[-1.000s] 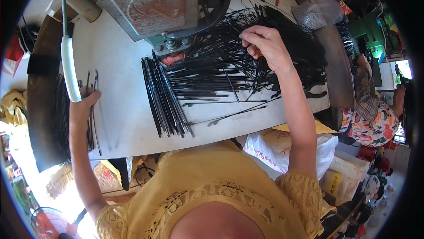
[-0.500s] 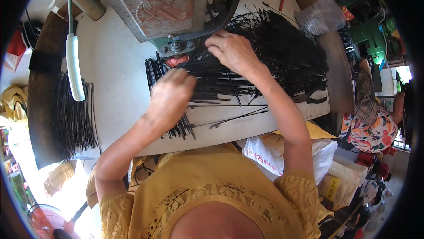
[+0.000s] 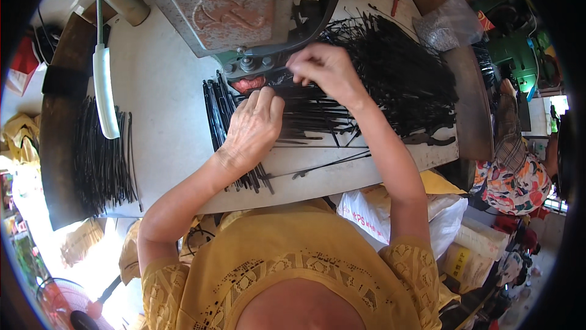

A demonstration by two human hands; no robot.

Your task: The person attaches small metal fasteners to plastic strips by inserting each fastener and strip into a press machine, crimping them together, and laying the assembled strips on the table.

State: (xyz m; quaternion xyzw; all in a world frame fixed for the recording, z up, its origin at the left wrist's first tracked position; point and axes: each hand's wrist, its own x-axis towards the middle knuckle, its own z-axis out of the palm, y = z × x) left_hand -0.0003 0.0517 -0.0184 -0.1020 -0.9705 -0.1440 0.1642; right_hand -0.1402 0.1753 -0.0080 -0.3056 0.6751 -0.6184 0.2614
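Observation:
My left hand [image 3: 254, 123] is closed with its knuckles up, over a spread of thin black rods [image 3: 314, 116] on the table. Whatever its fingers may hold is hidden under them. My right hand [image 3: 329, 72] is bent into a pinch beside the lower part of a grey-green bench machine [image 3: 223, 9]; its fingertips are slightly blurred, and I cannot make out what is between them. A reddish wrapped piece [image 3: 248, 83] sits under the machine's bolted plate [image 3: 247, 64]. Another row of black rods [image 3: 213, 110] lies left of and below my left hand.
A big heap of black rods [image 3: 403, 73] covers the table's right side, with pliers [image 3: 430, 139] at its near edge. More rods [image 3: 104, 159] lie far left beneath a lamp [image 3: 105, 95]. A plastic bag of small metal pieces [image 3: 448, 28] stands back right. Another person [image 3: 513, 174] sits at right.
My left hand has moved slightly right and away from me, toward the machine. My right hand has shifted slightly right, its fingers more bent. The view has shifted a little.

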